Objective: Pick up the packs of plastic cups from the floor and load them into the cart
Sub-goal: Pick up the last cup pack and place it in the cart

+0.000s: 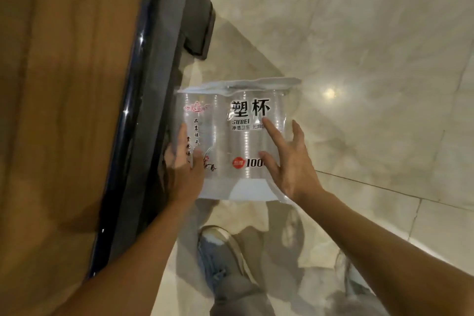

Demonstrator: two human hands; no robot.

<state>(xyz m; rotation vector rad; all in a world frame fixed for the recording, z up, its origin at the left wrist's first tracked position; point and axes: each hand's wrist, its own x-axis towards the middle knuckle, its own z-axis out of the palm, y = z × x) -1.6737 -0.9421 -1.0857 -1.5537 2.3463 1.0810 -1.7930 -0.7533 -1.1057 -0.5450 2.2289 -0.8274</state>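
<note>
Head camera, looking straight down: the pack of plastic cups (238,136) is in the air, held out in front of the person above the marble floor (372,33), right in the middle of the frame. It's a clear wrapper with stacked clear cups showing through, bold black characters across the front, "SUBEI" beneath them and a red badge next to "100" lower down.

The left hand (183,164) has the pack's left edge. The thumb lies across the printed front, one finger runs straight up the side, and the others seem to wrap behind the plastic, so that hand is grasping it. The right hand (288,161) is on the other side, fingers straight and fanned wide, pressed flat against the front and right edge. That's a brace, not a clench. The pack sits squeezed between the two hands.

Just left of the pack stands a tall wooden panel (64,110) with a glossy dark rim (133,100) along it; the left hand is close beside that rim. Below the pack, a shoe (220,249) and a grey trouser leg (236,295) stand on the tiles. A glint of light (329,92) shines off the floor to the pack's right.
</note>
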